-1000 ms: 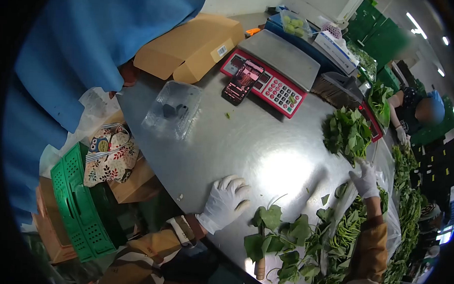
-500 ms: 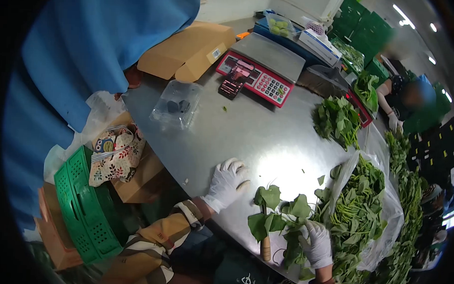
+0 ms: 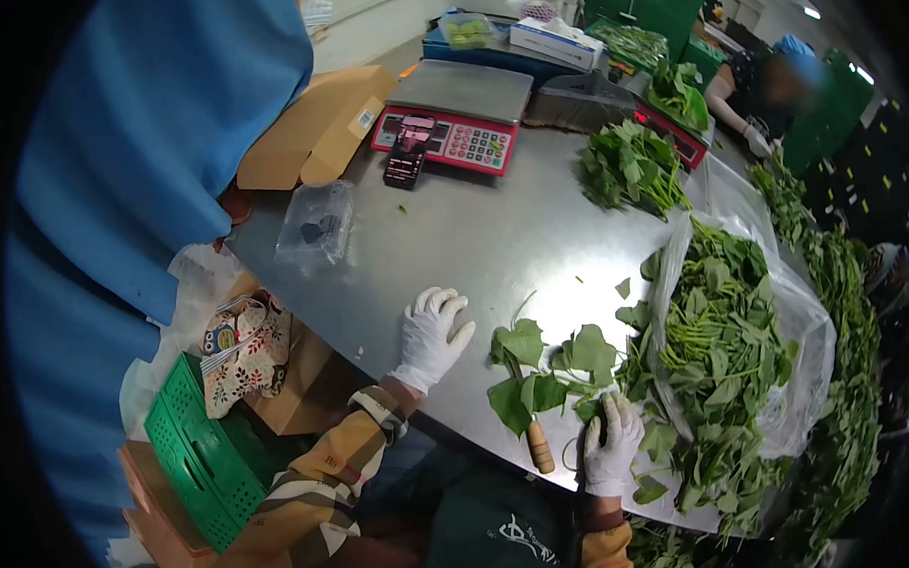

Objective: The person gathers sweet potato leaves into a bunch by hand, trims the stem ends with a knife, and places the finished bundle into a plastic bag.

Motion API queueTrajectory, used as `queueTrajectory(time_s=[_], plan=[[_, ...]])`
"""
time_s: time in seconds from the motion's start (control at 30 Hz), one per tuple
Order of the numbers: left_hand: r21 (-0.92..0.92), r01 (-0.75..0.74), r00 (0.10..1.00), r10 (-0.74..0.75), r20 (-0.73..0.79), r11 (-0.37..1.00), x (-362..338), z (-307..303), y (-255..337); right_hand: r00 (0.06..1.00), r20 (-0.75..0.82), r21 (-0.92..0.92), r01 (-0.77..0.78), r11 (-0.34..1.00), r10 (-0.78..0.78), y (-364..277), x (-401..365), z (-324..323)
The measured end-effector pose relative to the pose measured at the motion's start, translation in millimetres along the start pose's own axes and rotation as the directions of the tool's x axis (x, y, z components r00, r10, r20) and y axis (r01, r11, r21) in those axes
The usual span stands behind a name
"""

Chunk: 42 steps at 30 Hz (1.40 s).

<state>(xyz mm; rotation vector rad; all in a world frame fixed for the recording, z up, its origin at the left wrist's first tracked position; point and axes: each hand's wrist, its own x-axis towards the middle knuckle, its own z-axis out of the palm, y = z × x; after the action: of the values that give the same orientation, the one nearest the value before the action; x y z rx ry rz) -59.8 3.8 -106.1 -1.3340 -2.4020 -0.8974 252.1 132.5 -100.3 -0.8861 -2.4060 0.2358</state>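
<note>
My left hand (image 3: 433,335), in a white glove, rests over the metal table with its thumb apart from the curved fingers and nothing in it. My right hand (image 3: 612,445), gloved too, has its fingertips at the lower stems of a leafy green sprig (image 3: 582,357) and appears to pinch it; the contact is partly hidden. Left of that hand lies a knife or similar tool with a wooden handle (image 3: 540,447); leaves cover its other end. On the right, an open clear plastic bag (image 3: 818,347) is filled with leafy greens (image 3: 718,323).
A red scale (image 3: 469,144) with a phone (image 3: 407,152) leaning on it stands at the back. A clear plastic box (image 3: 316,224) and a cardboard box (image 3: 315,124) are at left. Below the edge sits a green crate (image 3: 203,456). Another person (image 3: 746,104) works at far right.
The view has shifted. My left hand has turned and its thumb now stands apart. My right hand has moved up to the sprig's stems, and the hanging leaves beside it show less.
</note>
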Motion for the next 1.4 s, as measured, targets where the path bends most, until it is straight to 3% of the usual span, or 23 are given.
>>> queueTrajectory(time_s=[0.33,0.43,0.53,0.67,0.7,0.77,0.9,1.03,1.27,1.37,1.4], plan=[[-0.005,-0.025,1.0,0.025,-0.019,1.0,-3,3,-1,0.999,-0.031,0.031,0.018,0.999,-0.017,4,-3,1],[-0.002,-0.015,1.0,0.015,-0.018,1.0,-3,2,-1,0.996,0.027,0.189,-0.092,0.978,0.088,-2,1,-7],[-0.011,-0.005,1.0,0.005,-0.018,1.0,-3,2,-1,0.997,-0.072,0.043,-0.019,0.999,0.022,-33,9,-31],[-0.003,-0.005,1.0,0.005,-0.012,1.0,-4,4,-1,0.956,0.279,0.37,-0.198,0.908,0.095,-55,-4,-33],[0.005,-0.008,1.0,0.008,-0.012,1.0,-3,4,-3,0.944,0.319,0.373,-0.209,0.904,0.087,-60,-10,-28],[0.003,-0.005,1.0,0.005,-0.003,1.0,-4,4,-3,0.939,0.343,0.292,-0.125,0.948,0.018,-63,-18,-17],[0.007,-0.005,1.0,0.005,-0.001,1.0,-3,3,-4,0.937,0.344,0.35,-0.19,0.917,0.063,-61,-23,-19],[-0.002,0.001,1.0,-0.001,0.005,1.0,-4,6,-6,0.876,0.448,0.53,-0.42,0.736,0.177,-62,-7,-50],[-0.005,0.004,1.0,-0.004,-0.019,1.0,-2,2,-3,0.908,0.36,0.429,-0.366,0.826,0.215,-53,26,-48],[-0.002,0.016,1.0,-0.016,-0.005,1.0,-2,1,-3,0.748,0.563,0.563,-0.659,0.499,0.352,-55,39,-41],[-0.003,0.018,1.0,-0.018,0.0,1.0,-2,0,-4,0.753,0.559,0.57,-0.652,0.5,0.346,-57,43,-40]])
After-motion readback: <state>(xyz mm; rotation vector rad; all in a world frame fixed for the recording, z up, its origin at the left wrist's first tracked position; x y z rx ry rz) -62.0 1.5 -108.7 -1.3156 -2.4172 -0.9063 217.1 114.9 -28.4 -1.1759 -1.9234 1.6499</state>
